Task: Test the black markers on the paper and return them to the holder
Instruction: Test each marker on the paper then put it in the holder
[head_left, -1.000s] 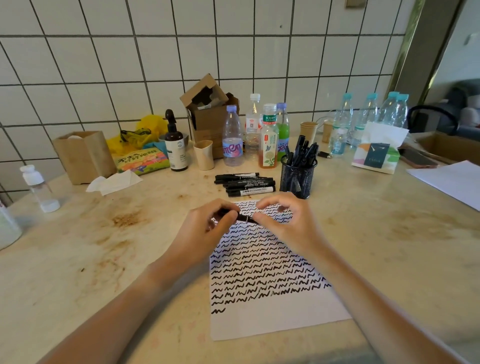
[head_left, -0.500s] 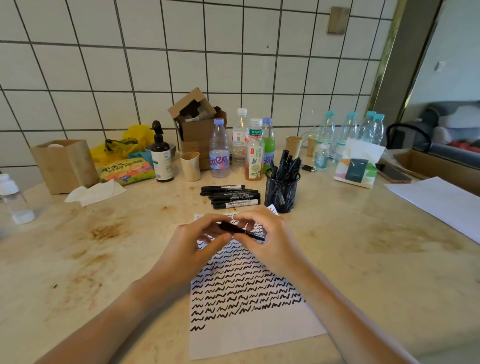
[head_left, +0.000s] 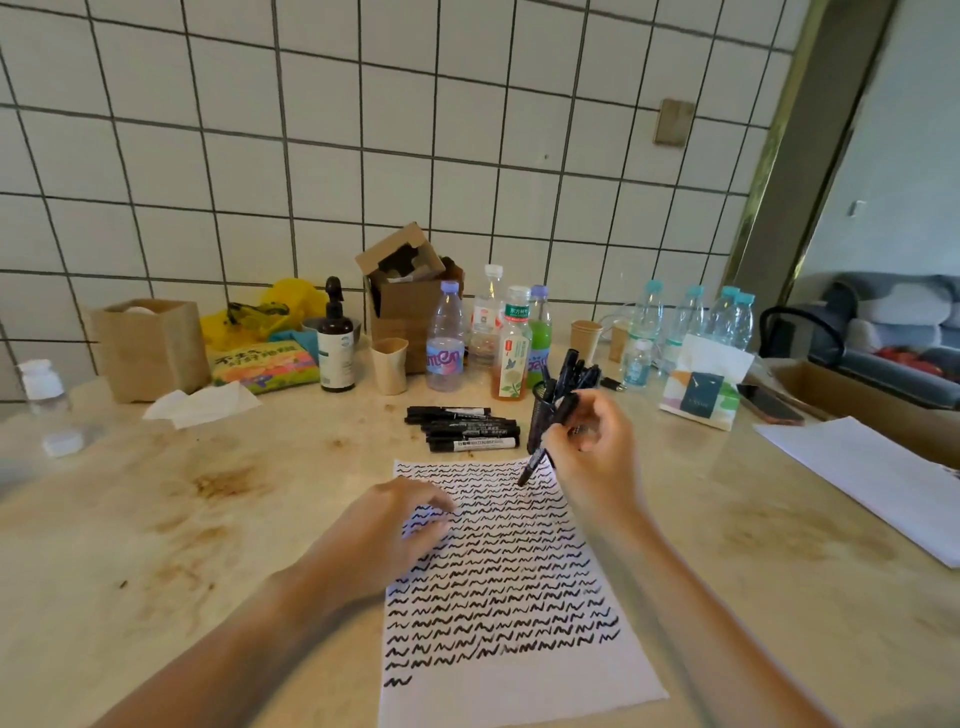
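Now, right hand: fingers grip a black marker over the paper.
Left hand: fingers relaxed, resting on paper.

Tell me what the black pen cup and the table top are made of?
The pen cup looks like black metal mesh: you can see tiny holes through its wall. The table top looks like polished beige stone, maybe marble: it's shiny with brownish veins and blotches.

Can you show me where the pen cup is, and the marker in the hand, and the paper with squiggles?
pen cup (head_left: 538, 415): head view, mesh wall.
marker (head_left: 535, 464): head view, lower barrel.
paper (head_left: 519, 691): head view, blank bottom margin.
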